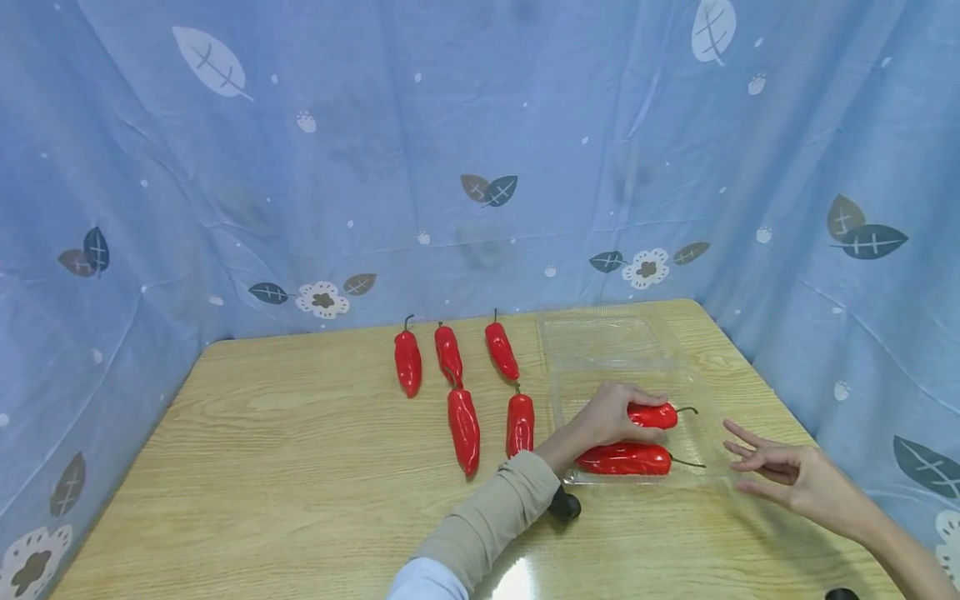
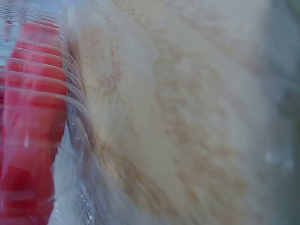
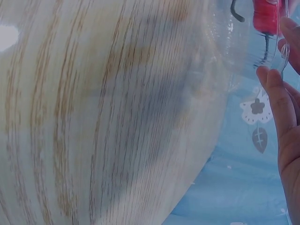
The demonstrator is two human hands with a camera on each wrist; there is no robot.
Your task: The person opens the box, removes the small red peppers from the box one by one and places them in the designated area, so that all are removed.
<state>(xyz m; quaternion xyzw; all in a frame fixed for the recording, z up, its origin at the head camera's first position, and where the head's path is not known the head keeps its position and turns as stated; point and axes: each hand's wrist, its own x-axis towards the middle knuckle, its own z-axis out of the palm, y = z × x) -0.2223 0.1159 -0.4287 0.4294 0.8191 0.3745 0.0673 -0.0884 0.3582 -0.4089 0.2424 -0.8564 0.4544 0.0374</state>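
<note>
My left hand (image 1: 611,414) reaches into a clear plastic box (image 1: 564,478) and grips a red pepper (image 1: 663,416) between fingers and thumb, its stem pointing right. A second red pepper (image 1: 626,459) lies in the box, nearer to me. In the left wrist view, a red pepper (image 2: 33,126) shows through the box's ribbed wall. My right hand (image 1: 795,479) is just right of the box, fingers loosely extended and holding nothing. The right wrist view shows its fingers close to the clear rim; whether they touch it I cannot tell.
Several more red peppers (image 1: 463,429) lie left of the box on the wooden table (image 1: 300,467). The box's clear lid (image 1: 600,340) is folded back behind it. A blue patterned curtain (image 1: 420,150) borders the table at the back and sides.
</note>
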